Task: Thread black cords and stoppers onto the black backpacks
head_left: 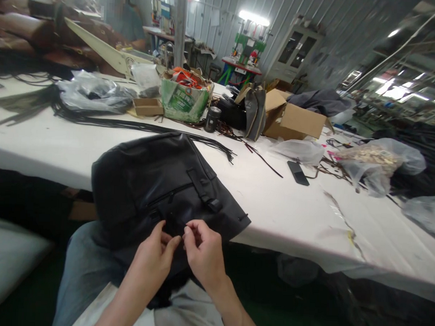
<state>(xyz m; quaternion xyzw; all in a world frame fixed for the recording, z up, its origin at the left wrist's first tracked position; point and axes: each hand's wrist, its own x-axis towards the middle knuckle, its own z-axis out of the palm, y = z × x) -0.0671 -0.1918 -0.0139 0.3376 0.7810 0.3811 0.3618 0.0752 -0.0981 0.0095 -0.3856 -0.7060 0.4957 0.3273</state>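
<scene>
Here, left fingers [170, 249] and right fingers [190, 242] close-set over black bag [127, 172], hold unclear, green sack [182, 103] print illegible.

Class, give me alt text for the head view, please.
A person's left hand and right hand are close together over a black bag at the edge of a white table. The table also holds cords, a green sack, a box and a phone.

Black bag [132, 165]: smooth, leather-like material is catching a soft sheen
Counter [259, 193]: white covering is looking smooth, mostly matt
Carton [301, 120]: brown cardboard is showing matt
Clear bag [79, 89]: crinkled plastic is gleaming
</scene>
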